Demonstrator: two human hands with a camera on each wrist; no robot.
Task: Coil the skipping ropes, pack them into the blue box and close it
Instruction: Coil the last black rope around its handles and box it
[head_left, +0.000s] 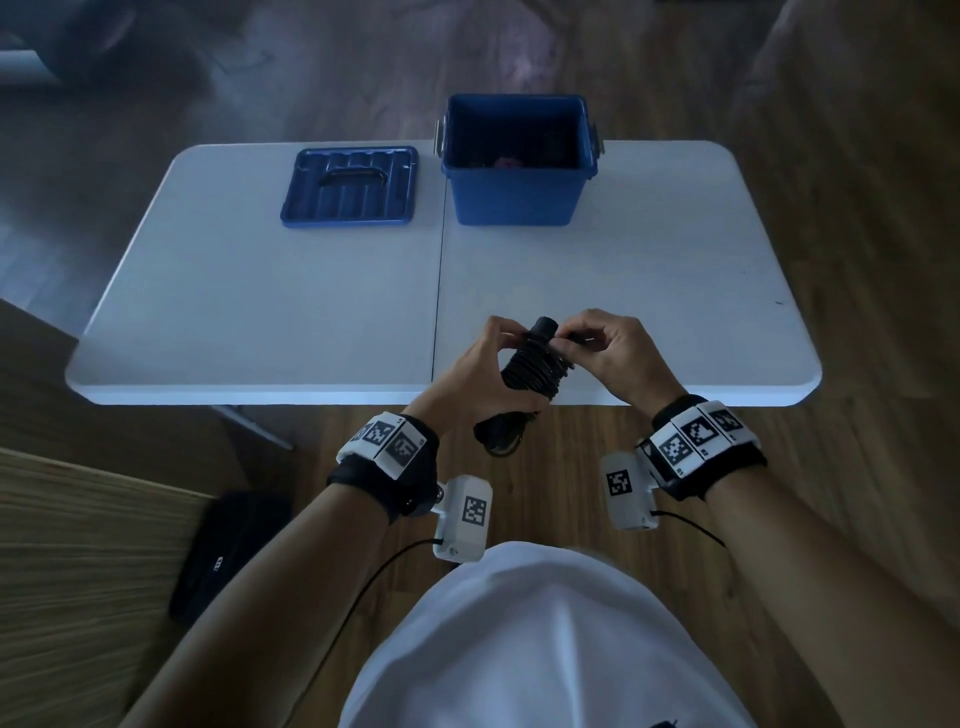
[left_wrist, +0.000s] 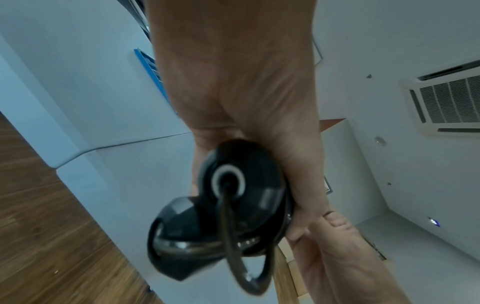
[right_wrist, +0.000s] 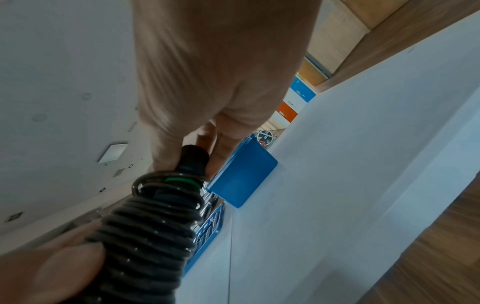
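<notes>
On a white folding table (head_left: 260, 312), the open blue box (head_left: 517, 195) stands at 12 o'clock, its lid (head_left: 350, 187) flat at 11. At 6 o'clock, over the near edge, the left hand (head_left: 475, 374) grips a black skipping rope (head_left: 530, 364) wound round its handles while the right hand (head_left: 615, 351) pinches the cord near the top.

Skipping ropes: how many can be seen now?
1 clearly: the black skipping rope, held by both hands above the table's near edge. The blue box holds something dark and pink, perhaps more ropes.
</notes>
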